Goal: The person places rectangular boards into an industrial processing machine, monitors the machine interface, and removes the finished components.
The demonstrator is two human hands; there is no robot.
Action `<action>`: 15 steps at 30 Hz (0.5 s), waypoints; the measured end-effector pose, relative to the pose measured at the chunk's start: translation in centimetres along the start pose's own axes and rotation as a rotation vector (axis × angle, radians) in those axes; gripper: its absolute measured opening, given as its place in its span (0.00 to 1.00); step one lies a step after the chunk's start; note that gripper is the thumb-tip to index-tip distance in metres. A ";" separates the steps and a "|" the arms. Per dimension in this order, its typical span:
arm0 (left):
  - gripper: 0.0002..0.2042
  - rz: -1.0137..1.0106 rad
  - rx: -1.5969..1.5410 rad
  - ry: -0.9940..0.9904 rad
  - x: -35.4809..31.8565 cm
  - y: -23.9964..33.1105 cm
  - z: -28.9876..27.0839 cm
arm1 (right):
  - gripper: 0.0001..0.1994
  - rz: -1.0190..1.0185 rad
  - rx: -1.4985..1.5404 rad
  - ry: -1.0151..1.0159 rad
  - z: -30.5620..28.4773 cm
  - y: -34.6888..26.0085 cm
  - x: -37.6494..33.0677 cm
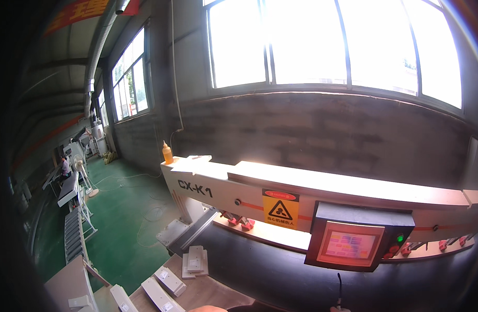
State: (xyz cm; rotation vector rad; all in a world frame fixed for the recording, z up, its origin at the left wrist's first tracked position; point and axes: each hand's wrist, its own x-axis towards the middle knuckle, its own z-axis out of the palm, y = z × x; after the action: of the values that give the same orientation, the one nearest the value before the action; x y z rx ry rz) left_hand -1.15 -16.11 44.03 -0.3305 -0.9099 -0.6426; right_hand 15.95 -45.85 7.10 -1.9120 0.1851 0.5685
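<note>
Only a thin skin-coloured sliver shows at the lower edge, left of centre. It seems to be part of my left hand or forearm, and its fingers are hidden. My right hand is out of the picture. Ahead stands a long machine with a cream beam over a wide dark belt. A dark control box with a lit touchscreen hangs from the beam, with a green lamp and red buttons beside it. A thin black cord rises from the lower edge below the box.
Several small white panels lie on a wooden table at lower left. An orange bottle stands on the beam's left end. Red clamps sit under the beam. A roller conveyor, a fan and a distant person stand on the green floor.
</note>
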 end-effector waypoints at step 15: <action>0.18 -0.115 -0.410 -0.117 -2.2 -5.2 -7.0 | 0.24 0.085 -0.396 -0.125 -5.9 4.1 -8.9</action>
State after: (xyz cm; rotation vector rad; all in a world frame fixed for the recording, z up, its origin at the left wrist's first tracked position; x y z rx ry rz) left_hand -1.13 -22.93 38.13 -0.6915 -0.9104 -0.9257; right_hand 8.40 -54.02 9.65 -2.2490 0.0762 0.8282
